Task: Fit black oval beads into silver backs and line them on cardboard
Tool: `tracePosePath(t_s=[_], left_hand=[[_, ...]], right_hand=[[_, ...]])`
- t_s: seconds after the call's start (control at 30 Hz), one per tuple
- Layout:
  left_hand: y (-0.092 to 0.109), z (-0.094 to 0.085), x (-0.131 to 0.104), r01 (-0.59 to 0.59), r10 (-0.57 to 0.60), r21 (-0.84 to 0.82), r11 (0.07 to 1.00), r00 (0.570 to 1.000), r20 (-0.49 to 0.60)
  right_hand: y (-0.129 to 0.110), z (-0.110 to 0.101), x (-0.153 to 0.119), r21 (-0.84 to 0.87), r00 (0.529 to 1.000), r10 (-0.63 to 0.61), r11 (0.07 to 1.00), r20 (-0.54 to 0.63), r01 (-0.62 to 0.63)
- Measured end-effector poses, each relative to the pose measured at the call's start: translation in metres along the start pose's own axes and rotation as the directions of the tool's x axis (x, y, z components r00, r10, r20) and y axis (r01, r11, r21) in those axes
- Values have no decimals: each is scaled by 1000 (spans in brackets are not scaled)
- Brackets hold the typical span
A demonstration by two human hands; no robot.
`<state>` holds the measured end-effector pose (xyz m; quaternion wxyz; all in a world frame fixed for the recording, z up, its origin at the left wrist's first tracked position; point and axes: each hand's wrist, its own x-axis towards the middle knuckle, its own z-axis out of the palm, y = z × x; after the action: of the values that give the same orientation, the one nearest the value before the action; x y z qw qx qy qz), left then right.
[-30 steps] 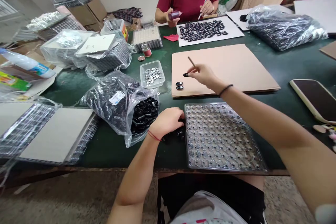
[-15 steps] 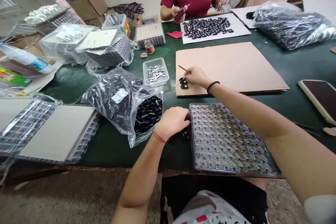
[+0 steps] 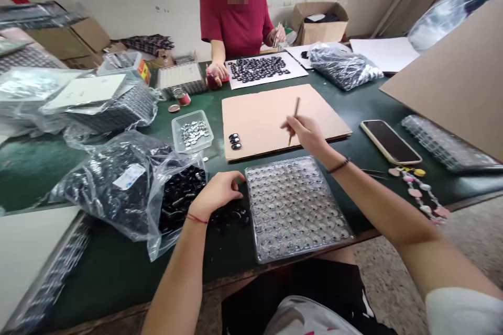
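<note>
My right hand (image 3: 308, 133) is closed round a thin wooden stick (image 3: 296, 107), its lower tip over the brown cardboard sheet (image 3: 271, 115). On that sheet's left edge, three glossy black oval pieces (image 3: 234, 140) lie in a short column. My left hand (image 3: 220, 193) is at the upper left corner of a clear plastic tray (image 3: 298, 209) with rows of round cells. Its thumb and index finger are curled but apart, and nothing shows between them. Loose black pieces (image 3: 231, 217) lie on the table below that hand, partly in shadow.
An open plastic bag (image 3: 118, 183) of black pieces lies left of my left hand. Behind it stands a clear box (image 3: 192, 133) of small silver parts. A phone (image 3: 391, 141) and a bead strap (image 3: 420, 193) lie right. Across the table, a co-worker sits behind a white board (image 3: 294, 68).
My right hand has moved right with the stick, away from the three black pieces. My left hand stays beside the tray. The view has turned right; the co-worker's hand with the dark red bottle is lower.
</note>
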<state>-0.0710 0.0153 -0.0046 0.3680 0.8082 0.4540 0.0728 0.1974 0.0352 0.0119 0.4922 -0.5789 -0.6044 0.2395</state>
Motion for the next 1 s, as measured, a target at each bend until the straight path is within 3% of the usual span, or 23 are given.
tracePosePath(t_s=[0.1, 0.2, 0.33, 0.43, 0.57, 0.7, 0.77, 0.9, 1.0], left_hand=[[3, -8, -1, 37, -39, 50, 998, 998, 46], [3, -21, -6, 93, -98, 208, 974, 995, 10], [1, -26, -11, 158, -194, 377, 913, 979, 58], [3, -22, -11, 151, -214, 398, 905, 969, 120], [12, -17, -13, 68, -82, 217, 974, 995, 57], [33, -4, -12, -35, 16, -136, 990, 990, -140], [46, 10, -9, -86, 31, -231, 969, 972, -233], [62, 37, -3, -185, 61, -376, 908, 946, -319], [62, 45, -2, -209, 69, -401, 892, 940, -335]], right_hand=[[9, -34, -43, -74, 998, 18, 997, -53, -22], [16, -43, -67, -166, 1000, -21, 986, -9, 19], [10, -40, -64, -294, 979, -130, 940, 158, 173], [-7, -38, -54, -349, 950, -174, 901, 258, 259], [-32, -29, -54, -241, 951, -249, 927, 181, 288], [-38, -17, -73, -32, 930, -340, 937, 142, 348], [-35, -12, -84, 94, 937, -324, 945, 131, 313], [-31, -6, -97, 342, 973, -192, 930, 132, 137], [-31, -4, -99, 436, 973, -202, 890, 112, 134]])
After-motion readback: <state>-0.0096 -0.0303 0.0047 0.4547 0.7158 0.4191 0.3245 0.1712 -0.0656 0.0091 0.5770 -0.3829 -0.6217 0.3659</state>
